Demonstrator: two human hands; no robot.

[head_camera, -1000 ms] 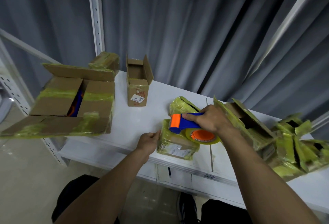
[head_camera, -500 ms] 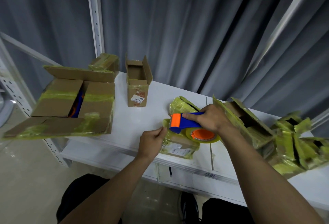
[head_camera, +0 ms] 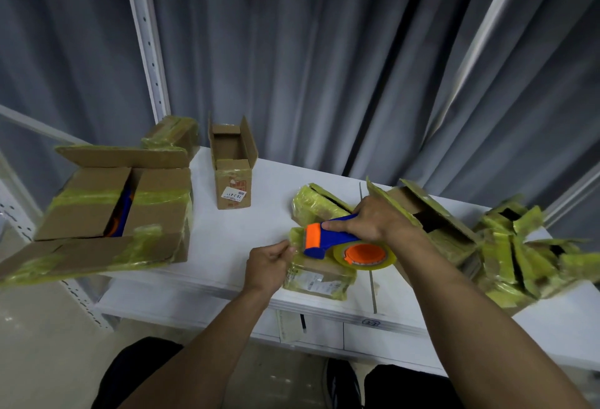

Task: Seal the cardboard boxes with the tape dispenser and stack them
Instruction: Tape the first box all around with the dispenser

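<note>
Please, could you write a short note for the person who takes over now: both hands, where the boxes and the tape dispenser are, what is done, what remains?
Right hand grips the tape dispenser, held on the small box at the table's near edge.
Left hand pinches that box's left edge.
Done: nothing visibly stacked; this box's seal looks under way.
Left: finish it. The upright box, large box at left and pile at right are open. Seal them, then stack.

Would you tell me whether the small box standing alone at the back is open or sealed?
Open: the small box stands upright, top flaps raised, its brown inside visible.
</note>
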